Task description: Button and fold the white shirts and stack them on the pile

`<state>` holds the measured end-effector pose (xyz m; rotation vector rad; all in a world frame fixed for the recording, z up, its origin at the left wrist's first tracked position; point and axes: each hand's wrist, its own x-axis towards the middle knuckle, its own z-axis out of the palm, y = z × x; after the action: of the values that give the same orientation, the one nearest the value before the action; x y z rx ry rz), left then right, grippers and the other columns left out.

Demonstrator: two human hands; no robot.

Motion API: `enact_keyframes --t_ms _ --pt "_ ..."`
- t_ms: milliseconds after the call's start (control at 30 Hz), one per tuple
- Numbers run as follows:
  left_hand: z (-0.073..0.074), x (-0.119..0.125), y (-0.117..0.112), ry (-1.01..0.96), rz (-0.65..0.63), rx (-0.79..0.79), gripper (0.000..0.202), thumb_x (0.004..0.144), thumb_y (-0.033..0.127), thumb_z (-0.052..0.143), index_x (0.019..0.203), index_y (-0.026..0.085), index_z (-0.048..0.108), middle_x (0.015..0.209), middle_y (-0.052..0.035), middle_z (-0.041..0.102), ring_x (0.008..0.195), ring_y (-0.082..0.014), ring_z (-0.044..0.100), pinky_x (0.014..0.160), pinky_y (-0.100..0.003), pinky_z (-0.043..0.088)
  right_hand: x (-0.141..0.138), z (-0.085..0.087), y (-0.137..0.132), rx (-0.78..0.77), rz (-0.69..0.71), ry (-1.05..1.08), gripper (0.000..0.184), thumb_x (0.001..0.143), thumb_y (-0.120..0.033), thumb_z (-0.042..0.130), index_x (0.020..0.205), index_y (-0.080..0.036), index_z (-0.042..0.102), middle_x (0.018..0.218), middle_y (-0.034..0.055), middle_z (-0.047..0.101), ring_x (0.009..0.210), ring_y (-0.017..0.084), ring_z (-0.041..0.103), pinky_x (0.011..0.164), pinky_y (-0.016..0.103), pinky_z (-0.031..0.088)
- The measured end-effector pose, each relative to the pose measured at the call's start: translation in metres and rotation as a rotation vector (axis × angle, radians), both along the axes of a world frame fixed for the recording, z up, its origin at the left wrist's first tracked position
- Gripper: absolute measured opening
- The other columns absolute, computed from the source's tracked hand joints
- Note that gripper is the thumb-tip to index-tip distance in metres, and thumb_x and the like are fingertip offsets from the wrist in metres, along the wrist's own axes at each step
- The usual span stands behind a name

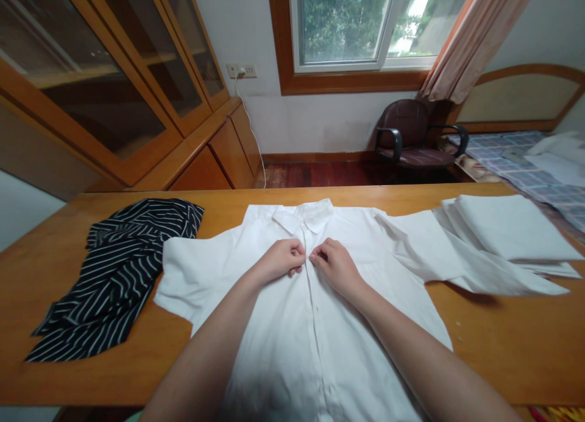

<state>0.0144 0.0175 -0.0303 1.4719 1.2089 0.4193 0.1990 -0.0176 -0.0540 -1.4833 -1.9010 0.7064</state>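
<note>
A white collared shirt (pixel 274 324) lies spread front side up on the wooden table, its collar toward the far edge and its lower end toward me. Along its middle runs the button placket. My left hand (pixel 284 257) pinches the placket edge a little below the collar. Just across from it, my right hand (pixel 333 260) pinches the other side of the same edge, fingertips close to the left ones. Any button between the fingers is hidden. The shirt's right-side sleeve reaches out to a stack of folded white cloth.
A crumpled black garment with white stripes (pixel 119 270) lies left of the shirt. Folded white cloth (pixel 507 227) is stacked at the right on the table (pixel 512 343). Beyond stand a glass-door cabinet (pixel 137 148), an office chair (pixel 411 133) and a bed (pixel 512 160).
</note>
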Motion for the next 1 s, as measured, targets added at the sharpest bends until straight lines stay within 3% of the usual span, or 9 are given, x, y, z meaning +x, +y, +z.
enact_keyframes --t_ms 467,1000 --pt "-0.0008 -0.0004 0.0010 -0.011 0.004 -0.008 0.006 0.071 0.021 0.060 0.074 0.017 0.057 0.056 0.0015 0.063 0.044 -0.0088 0.053 0.043 -0.018 0.037 0.0020 0.0030 0.0002 -0.005 -0.007 0.035 0.009 0.087 -0.014 0.065 0.079 -0.018 0.069 0.080 0.0027 0.059 0.084 0.019 0.055 0.078 0.031 0.041" --pt "-0.0005 -0.0021 0.0013 -0.062 -0.006 -0.041 0.007 0.072 0.022 0.062 0.075 0.017 0.058 0.056 0.0007 0.064 0.044 -0.0088 0.053 0.044 -0.018 0.038 0.0026 0.0012 0.0015 0.002 0.004 0.062 0.010 0.087 -0.019 0.070 0.077 -0.020 0.070 0.079 0.0017 0.061 0.082 0.019 0.056 0.076 0.031 0.040"
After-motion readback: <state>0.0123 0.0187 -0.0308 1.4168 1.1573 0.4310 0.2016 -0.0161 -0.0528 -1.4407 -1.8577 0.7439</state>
